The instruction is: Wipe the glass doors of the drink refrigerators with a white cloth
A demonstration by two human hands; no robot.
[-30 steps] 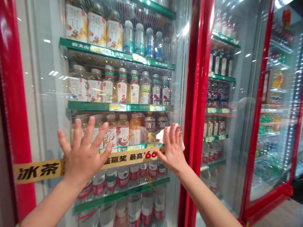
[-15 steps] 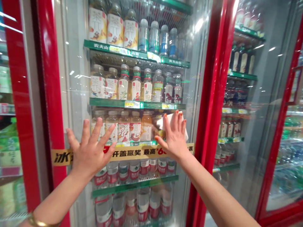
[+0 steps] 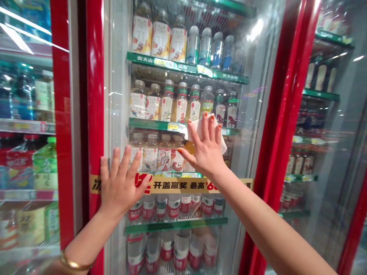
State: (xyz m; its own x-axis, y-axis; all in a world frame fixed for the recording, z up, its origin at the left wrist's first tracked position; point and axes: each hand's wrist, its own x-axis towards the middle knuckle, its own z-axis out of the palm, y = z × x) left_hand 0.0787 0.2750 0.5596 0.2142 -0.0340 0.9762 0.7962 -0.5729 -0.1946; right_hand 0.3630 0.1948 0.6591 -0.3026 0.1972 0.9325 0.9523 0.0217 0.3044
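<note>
Your right hand (image 3: 205, 151) presses a white wipe (image 3: 197, 130) against the glass door (image 3: 117, 76) of the drinks cooler. Its fingers (image 3: 204, 130) are spread open, pinning the wipe flat rather than gripping it. The wipe lies under the palm and fingers, with one corner showing past the index finger and another edge past the little finger. It looks light, thin and soft, so it will probably crumple and could slide on smooth glass. Keep broad palm pressure on it, or take hold of the exposed corner near the index finger. Whether it is paper or cloth cannot be told. Your left hand (image 3: 122, 184) rests open on the same glass, its fingers spread, just above a yellow promotional strip (image 3: 177, 185) and beside the red door frame (image 3: 95, 95).
</note>
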